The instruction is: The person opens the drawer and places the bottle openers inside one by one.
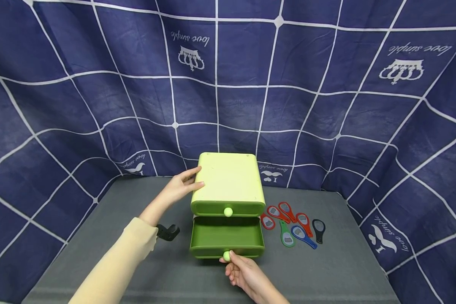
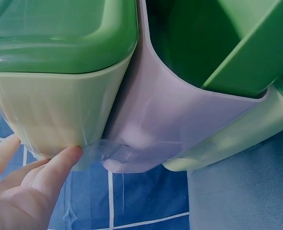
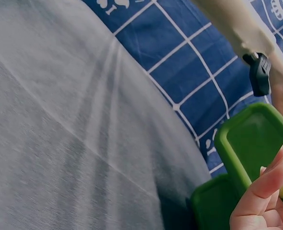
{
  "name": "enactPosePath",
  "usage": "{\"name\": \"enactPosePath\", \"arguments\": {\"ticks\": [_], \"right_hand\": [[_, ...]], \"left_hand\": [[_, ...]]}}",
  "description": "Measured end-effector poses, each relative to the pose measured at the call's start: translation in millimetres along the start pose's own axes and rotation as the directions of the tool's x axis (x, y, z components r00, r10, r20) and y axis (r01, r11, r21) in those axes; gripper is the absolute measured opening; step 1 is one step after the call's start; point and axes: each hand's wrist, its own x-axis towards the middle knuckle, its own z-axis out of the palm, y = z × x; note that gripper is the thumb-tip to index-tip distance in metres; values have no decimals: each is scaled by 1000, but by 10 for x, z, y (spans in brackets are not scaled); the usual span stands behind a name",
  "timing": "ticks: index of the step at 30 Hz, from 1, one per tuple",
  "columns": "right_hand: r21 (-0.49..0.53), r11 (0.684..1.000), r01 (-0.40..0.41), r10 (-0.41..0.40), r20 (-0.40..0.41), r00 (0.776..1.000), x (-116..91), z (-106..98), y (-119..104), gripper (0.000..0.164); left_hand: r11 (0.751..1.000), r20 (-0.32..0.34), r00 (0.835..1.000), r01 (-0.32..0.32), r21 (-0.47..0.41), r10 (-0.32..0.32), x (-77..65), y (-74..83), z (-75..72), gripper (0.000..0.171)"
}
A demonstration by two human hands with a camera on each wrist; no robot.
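Note:
A small drawer cabinet (image 1: pixel 228 177) with a pale yellow-green top stands on the grey table. Its upper drawer (image 1: pixel 209 208) is closed, while the green drawer (image 1: pixel 228 234) below is pulled out, with nothing seen inside. My right hand (image 1: pixel 247 274) pinches that drawer's round light-green knob (image 1: pixel 226 256) between thumb and fingers. My left hand (image 1: pixel 180 185) rests against the cabinet's left side, fingers fairly straight and fingertips at the top edge. In the left wrist view, those fingers touch the pale top tier (image 2: pixel 60 110), beside a lilac middle tier (image 2: pixel 155 115).
Right of the cabinet lie several bottle openers: red ones (image 1: pixel 303 219), a green one (image 1: pixel 286 236), a blue one (image 1: pixel 302 234) and a black one (image 1: pixel 318 228). A dark blue curtain with white lines (image 1: pixel 235 105) hangs behind the grey table (image 1: pixel 308 274). A black device (image 3: pixel 260 74) sits at the left wrist.

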Motion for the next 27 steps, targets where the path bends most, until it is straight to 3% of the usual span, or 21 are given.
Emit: {"name": "enactPosePath", "arguments": {"ticks": [12,27], "right_hand": [[61,998,6,-14,130,991,-132,14,80,38],[47,999,18,-27,207,978,-92,-70,202,39]], "left_hand": [[1000,9,1000,10,6,-10,-2,30,-14,72],[1000,24,1000,13,-3,-13,-10,-7,-5,73]]}}
